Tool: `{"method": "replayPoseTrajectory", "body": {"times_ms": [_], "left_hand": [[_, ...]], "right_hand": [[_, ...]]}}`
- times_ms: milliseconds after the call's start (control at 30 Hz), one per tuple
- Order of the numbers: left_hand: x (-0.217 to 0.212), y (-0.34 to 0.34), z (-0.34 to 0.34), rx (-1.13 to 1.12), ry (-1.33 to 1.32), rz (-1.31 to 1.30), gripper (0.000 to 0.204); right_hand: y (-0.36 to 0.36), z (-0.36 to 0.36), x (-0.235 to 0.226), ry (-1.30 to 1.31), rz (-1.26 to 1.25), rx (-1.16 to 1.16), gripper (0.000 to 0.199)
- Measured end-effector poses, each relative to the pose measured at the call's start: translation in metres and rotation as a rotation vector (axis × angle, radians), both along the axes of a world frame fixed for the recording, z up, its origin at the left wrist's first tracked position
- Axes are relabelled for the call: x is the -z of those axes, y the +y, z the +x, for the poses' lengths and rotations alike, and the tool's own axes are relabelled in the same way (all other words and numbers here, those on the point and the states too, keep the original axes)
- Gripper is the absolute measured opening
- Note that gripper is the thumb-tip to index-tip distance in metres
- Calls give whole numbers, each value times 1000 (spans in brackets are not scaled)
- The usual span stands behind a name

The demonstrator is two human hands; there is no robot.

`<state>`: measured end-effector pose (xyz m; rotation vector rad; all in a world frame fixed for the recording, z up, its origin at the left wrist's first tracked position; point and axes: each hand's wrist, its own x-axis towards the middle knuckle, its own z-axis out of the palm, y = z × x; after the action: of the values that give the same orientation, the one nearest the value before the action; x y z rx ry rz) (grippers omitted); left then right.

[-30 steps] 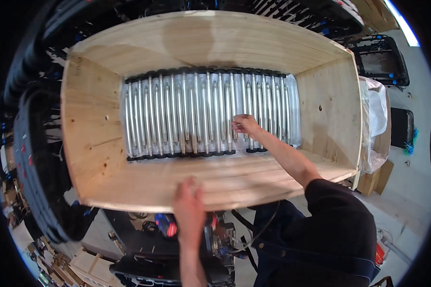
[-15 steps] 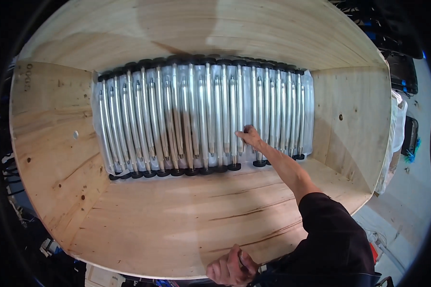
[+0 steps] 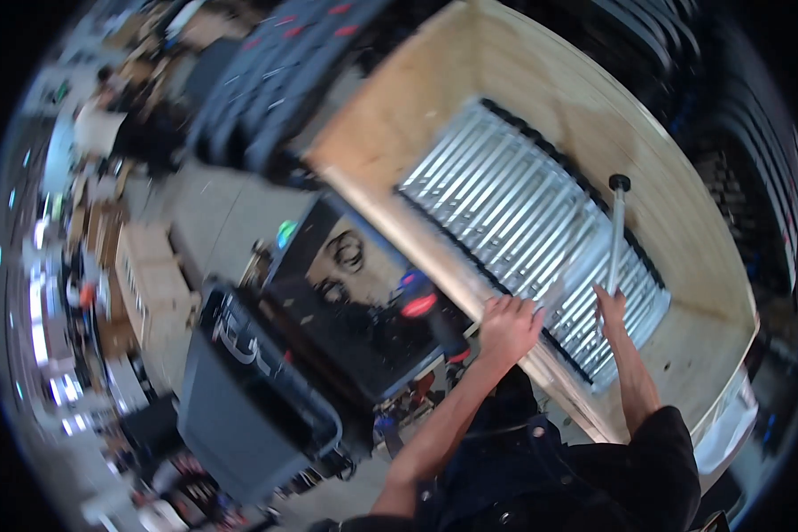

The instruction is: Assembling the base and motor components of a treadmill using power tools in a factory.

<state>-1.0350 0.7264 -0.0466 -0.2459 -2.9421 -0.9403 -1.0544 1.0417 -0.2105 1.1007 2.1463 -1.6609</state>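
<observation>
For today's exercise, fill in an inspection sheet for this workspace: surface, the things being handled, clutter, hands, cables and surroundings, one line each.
Surface: large open plywood crate, bare wood on its inner walls.
Things in hand: silver metal tube with a black end cap, raised above a packed row of like tubes lying in the crate.
Clutter: nothing seen inside the crate besides the tubes.
Hands: right hand grips the tube's lower end; left hand rests on the crate's near rim.
Cables: nothing seen clearly.
Surroundings: black bin and cardboard boxes on the floor to the left; picture blurred.
</observation>
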Motion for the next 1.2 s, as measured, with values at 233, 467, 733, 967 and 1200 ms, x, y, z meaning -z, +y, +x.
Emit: {"method": "replayPoseTrajectory", "body": {"times_ms": [233, 467, 733, 967, 1200], "left_hand": [[-72, -57, 64, -503, -109, 1110, 47], [-245, -191, 196, -890, 574, 1464, 44], [-288, -263, 343, -785, 642, 1099, 62], [-195, -268, 353, -1102, -193, 1355, 35], [-160, -254, 344, -1243, -339, 1503, 43]], "right_hand": [[-109, 111, -228, 89, -98, -687, 35], [-270, 176, -290, 441, -234, -1461, 42], [-462, 116, -234, 445, -397, -1675, 29], [-639, -39, -48, 383, 266, -1321, 34], [-670, -60, -6, 440, 583, -1460, 31]]}}
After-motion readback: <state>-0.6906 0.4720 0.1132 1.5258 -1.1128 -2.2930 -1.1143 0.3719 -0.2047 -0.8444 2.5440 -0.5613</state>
